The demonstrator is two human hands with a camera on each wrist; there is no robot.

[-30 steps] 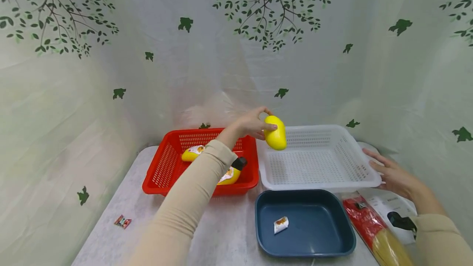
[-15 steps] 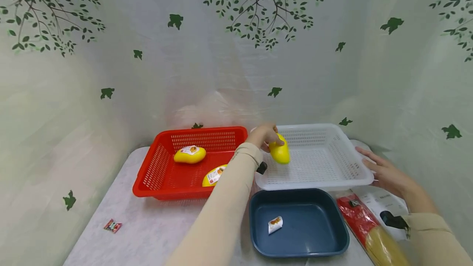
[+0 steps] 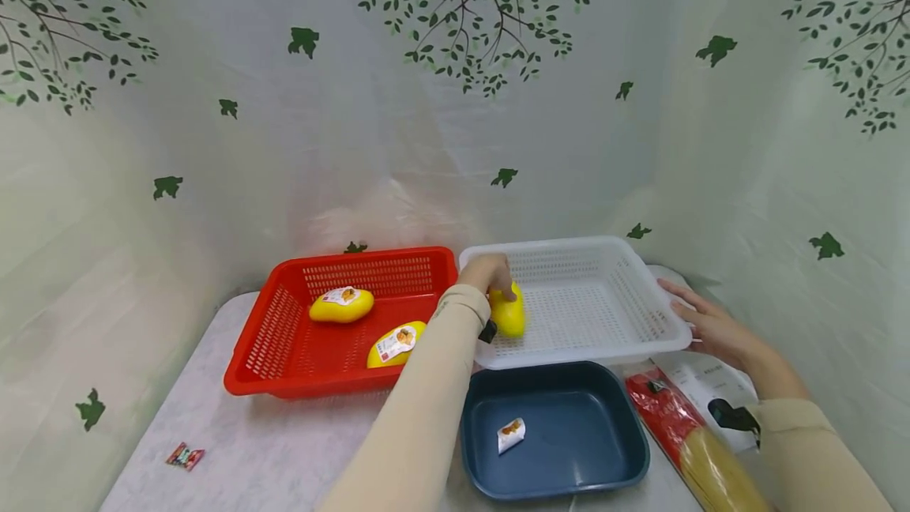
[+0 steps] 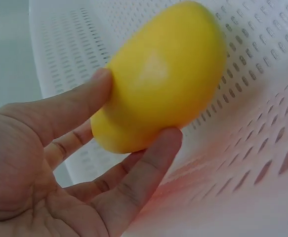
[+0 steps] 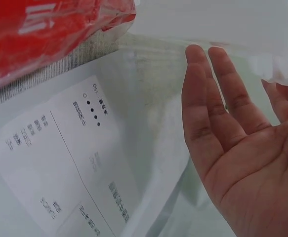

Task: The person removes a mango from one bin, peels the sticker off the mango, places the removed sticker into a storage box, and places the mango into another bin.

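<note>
My left hand (image 3: 490, 271) pinches a yellow mango (image 3: 509, 316) low inside the left part of the white basket (image 3: 569, 244). In the left wrist view the mango (image 4: 168, 69) is smooth and glossy, with thumb and fingertips on opposite sides and the basket's slotted wall behind. At the basket's right end is my right hand (image 3: 721, 334); the right wrist view shows its fingers (image 5: 198, 98) straight, tips right at the basket's underside. Two other mangoes with white labels lie in the red basket (image 3: 245, 366): one at the back (image 3: 341, 308), one nearer (image 3: 380, 355), partly behind my left forearm.
A dark blue tray (image 3: 569, 449) stands in front of the white basket, holding a curled white label (image 3: 511, 434). To its right lie a red-and-clear spaghetti pack (image 3: 686, 433) and a printed white sheet (image 3: 711, 385). A small candy wrapper (image 3: 186, 457) lies at front left.
My left hand has carried the mango from above the white basket's left edge down into it. My right hand stays at the basket's right end. The head view has turned slightly right.
</note>
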